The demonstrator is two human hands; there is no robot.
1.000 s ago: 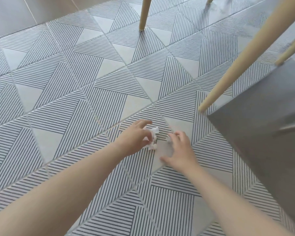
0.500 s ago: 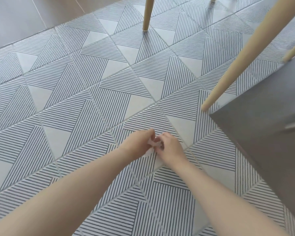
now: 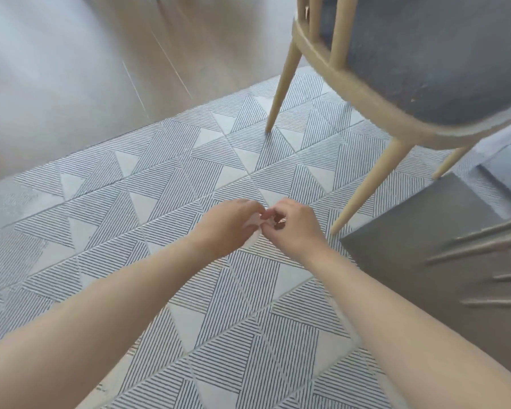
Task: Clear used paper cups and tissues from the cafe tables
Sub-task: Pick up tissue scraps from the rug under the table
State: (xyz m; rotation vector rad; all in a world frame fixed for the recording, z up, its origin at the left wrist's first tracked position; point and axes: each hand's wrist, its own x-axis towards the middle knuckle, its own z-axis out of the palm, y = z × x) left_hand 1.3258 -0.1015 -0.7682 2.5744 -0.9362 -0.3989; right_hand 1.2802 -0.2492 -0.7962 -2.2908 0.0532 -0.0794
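Observation:
Both my hands meet above the striped tile floor, near the middle of the head view. My left hand [image 3: 229, 225] curls round a small crumpled white tissue [image 3: 253, 223], of which only a pale bit shows between the fingers. My right hand [image 3: 292, 225] pinches the same tissue from the right, fingers bent, touching the left fingertips. Most of the tissue is hidden inside the two hands. No paper cup is in view.
A chair with pale wooden legs [image 3: 281, 84] and a dark grey seat [image 3: 425, 63] stands at the upper right. A second grey chair seat [image 3: 419, 249] is close at the right, beside my right forearm. Plain brown flooring [image 3: 71, 84] lies beyond the tiles.
My hands closed on the tissue lying on the floor and lifted it off the tiles. The view has risen and tilted up, so the chair seat at the upper right now shows.

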